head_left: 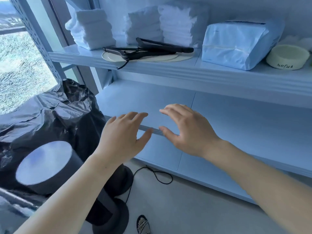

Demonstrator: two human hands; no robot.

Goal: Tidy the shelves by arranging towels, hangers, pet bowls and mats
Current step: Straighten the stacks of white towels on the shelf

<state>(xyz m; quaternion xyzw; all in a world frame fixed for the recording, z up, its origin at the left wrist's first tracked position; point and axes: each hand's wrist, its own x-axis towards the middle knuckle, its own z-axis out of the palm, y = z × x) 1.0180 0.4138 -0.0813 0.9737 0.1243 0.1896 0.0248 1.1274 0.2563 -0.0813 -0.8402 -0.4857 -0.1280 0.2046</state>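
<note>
Left hand (123, 137) and right hand (187, 130): grip spread, empty.
Hangers (152, 48) at shelf (168, 71) front edge, probably stiff and light; take the hooks.

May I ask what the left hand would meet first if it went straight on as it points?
Likely the bare shelf board ahead of the left hand; nothing nearer shows, though depth is unclear.

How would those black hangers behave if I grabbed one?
The hangers look thin and rigid, probably light and stiff. They lie crossed in a heap, so one would likely drag others. A hook overhangs the shelf edge; a push might drop it.
</note>
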